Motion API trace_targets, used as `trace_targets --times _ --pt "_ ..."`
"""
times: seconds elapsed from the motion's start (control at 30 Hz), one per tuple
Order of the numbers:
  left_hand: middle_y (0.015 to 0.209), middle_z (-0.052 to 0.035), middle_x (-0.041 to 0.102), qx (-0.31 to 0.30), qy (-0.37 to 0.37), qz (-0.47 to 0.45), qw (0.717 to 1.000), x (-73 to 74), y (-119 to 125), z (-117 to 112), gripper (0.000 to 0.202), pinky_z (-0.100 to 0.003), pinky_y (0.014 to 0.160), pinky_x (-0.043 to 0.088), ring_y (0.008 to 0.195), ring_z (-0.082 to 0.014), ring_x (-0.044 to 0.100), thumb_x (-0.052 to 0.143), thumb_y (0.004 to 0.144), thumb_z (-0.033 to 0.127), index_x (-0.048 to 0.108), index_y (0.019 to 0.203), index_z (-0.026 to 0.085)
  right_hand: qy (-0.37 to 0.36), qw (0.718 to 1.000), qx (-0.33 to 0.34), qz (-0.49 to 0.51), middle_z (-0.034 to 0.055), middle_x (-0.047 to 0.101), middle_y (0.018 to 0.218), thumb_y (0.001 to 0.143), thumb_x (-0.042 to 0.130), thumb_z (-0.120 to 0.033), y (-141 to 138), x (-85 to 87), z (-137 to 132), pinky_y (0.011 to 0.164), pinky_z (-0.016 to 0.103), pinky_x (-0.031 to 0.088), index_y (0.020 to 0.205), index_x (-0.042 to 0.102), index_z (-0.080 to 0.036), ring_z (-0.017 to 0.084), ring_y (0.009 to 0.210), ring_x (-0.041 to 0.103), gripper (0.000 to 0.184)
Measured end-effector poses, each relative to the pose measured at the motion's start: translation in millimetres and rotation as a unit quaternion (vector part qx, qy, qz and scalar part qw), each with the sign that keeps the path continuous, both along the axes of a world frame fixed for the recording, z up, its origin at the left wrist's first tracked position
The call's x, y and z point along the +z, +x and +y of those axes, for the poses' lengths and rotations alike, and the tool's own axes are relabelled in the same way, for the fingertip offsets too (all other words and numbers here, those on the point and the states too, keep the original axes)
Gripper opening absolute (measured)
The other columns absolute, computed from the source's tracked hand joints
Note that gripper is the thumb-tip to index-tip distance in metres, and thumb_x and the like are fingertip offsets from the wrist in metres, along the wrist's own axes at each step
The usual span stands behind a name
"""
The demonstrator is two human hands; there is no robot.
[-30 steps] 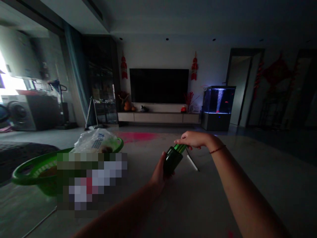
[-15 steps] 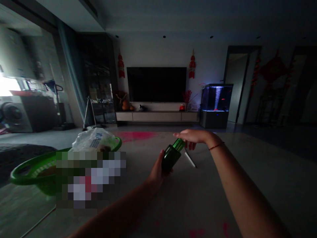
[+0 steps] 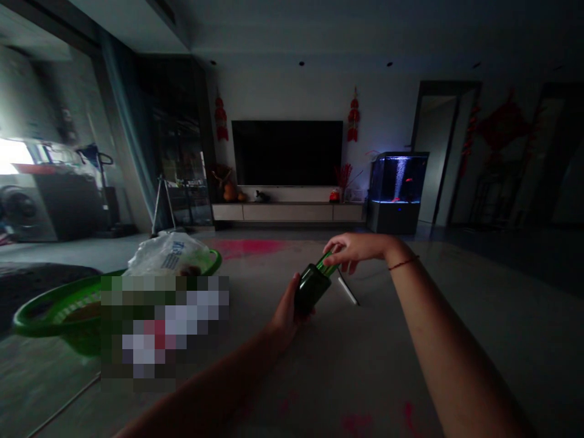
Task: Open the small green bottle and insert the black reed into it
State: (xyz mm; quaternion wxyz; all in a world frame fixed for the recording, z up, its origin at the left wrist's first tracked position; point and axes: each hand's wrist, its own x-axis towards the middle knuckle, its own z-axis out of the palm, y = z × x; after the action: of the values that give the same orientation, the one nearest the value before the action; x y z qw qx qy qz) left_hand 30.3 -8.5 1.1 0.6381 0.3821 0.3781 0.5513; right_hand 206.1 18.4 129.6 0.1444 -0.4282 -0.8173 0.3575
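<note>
My left hand (image 3: 286, 313) is wrapped round the body of a dark green bottle (image 3: 311, 287), held tilted over the table (image 3: 374, 365). My right hand (image 3: 353, 249) is at the bottle's bright green cap (image 3: 327, 265), fingertips pinched on it. A red string circles my right wrist. Just behind the bottle a thin white stick-like thing (image 3: 347, 291) lies on the table.
A green plastic basket (image 3: 50, 304) with a white plastic bag (image 3: 166, 254) in it sits at the left, partly blurred out. Far off stand a dark TV (image 3: 287, 152), a low cabinet (image 3: 287, 212) and a lit fish tank (image 3: 396, 182). The room is dim.
My right hand opened flat above the cap half a second ago and has now closed on it again. The bottle and both hands have shifted slightly left and up in view.
</note>
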Motion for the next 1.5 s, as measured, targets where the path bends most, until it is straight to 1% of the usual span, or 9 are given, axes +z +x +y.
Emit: trace_targets --times 0.1,0.23,0.53,0.7,0.8,0.93,1.07,1.3,1.5 --pt "0.056 0.0005 0.054 -0.001 -0.001 -0.003 1.000 0.5 -0.3 -0.3 0.044 -0.018 0.037 0.032 0.040 -0.0084 0.048 0.044 0.077 0.052 0.055 0.094 0.014 -0.025 0.996 -0.065 -0.051 0.0048 0.055 0.073 0.073 0.043 -0.059 -6.5 0.6 0.1 0.043 0.027 0.048 0.094 0.050 -0.012 0.009 0.044 0.051 0.052" --pt "0.057 0.0002 0.055 -0.003 -0.009 0.003 1.000 -0.3 -1.2 0.9 0.043 -0.019 0.038 0.033 0.040 -0.0087 0.048 0.042 0.078 0.052 0.055 0.095 0.014 -0.019 0.996 -0.047 -0.078 -0.0013 0.048 0.060 0.075 0.042 -0.057 -6.5 1.4 1.8 0.034 0.023 0.042 0.093 0.051 -0.012 0.004 0.032 0.038 0.049" --pt "0.058 0.0004 0.055 -0.008 0.004 -0.006 1.000 0.0 -0.1 -1.2 0.040 -0.018 0.036 0.030 0.040 -0.0080 0.047 0.042 0.079 0.050 0.055 0.090 0.014 -0.055 0.997 0.048 0.027 0.0085 0.054 0.102 0.064 0.065 -0.040 9.1 2.5 -4.7 0.055 0.026 0.053 0.106 0.043 -0.016 0.013 0.066 0.060 0.053" --pt "0.058 -0.0001 0.055 -0.012 0.001 0.002 1.000 1.4 -0.1 -2.6 0.041 -0.018 0.038 0.033 0.041 -0.0081 0.047 0.044 0.078 0.051 0.057 0.090 0.014 -0.068 0.997 -0.030 -0.007 0.0087 0.058 0.086 0.071 0.049 -0.058 -3.8 2.5 -5.8 0.049 0.030 0.053 0.094 0.047 -0.013 0.014 0.054 0.060 0.051" --pt "0.059 -0.0010 0.056 -0.007 0.003 -0.001 1.000 1.1 -0.5 -2.8 0.041 -0.019 0.041 0.036 0.044 -0.0087 0.048 0.045 0.078 0.050 0.058 0.092 0.014 -0.061 0.995 -0.059 -0.046 0.0054 0.058 0.071 0.072 0.047 -0.057 -7.1 0.9 -1.5 0.045 0.030 0.051 0.091 0.049 -0.012 0.012 0.045 0.057 0.049" --pt "0.059 -0.0008 0.056 -0.008 0.011 0.003 1.000 0.3 -0.9 -2.9 0.041 -0.019 0.040 0.036 0.043 -0.0088 0.048 0.045 0.078 0.051 0.058 0.092 0.014 -0.007 1.000 -0.008 -0.017 0.0054 0.060 0.077 0.069 0.060 -0.043 -1.4 -0.5 2.1 0.053 0.024 0.051 0.092 0.052 -0.011 0.010 0.053 0.058 0.041" --pt "0.059 -0.0008 0.056 -0.013 0.014 0.006 1.000 -0.5 -1.1 -1.7 0.041 -0.019 0.039 0.035 0.042 -0.0086 0.048 0.045 0.078 0.051 0.058 0.092 0.014 -0.008 0.999 0.033 0.004 0.0073 0.060 0.093 0.060 0.069 -0.038 3.9 1.3 -1.6 0.058 0.021 0.051 0.102 0.049 -0.012 0.010 0.064 0.060 0.053" --pt "0.057 0.0010 0.054 -0.013 -0.008 0.011 1.000 0.7 -0.2 -1.8 0.038 -0.018 0.037 0.032 0.040 -0.0080 0.047 0.042 0.079 0.049 0.056 0.085 0.015 -0.028 0.994 -0.052 -0.093 0.0055 0.058 0.067 0.074 0.037 -0.063 -2.8 3.6 -3.1 0.040 0.022 0.045 0.092 0.052 -0.009 0.007 0.039 0.049 0.059" --pt "0.054 0.0022 0.052 -0.011 0.006 0.006 1.000 2.4 0.2 -3.9 0.037 -0.017 0.035 0.028 0.038 -0.0072 0.045 0.042 0.079 0.049 0.055 0.087 0.015 0.040 0.998 0.020 -0.050 0.0059 0.060 0.083 0.069 0.059 -0.041 4.5 3.5 -2.4 0.050 0.022 0.047 0.102 0.052 -0.012 0.008 0.052 0.055 0.044"
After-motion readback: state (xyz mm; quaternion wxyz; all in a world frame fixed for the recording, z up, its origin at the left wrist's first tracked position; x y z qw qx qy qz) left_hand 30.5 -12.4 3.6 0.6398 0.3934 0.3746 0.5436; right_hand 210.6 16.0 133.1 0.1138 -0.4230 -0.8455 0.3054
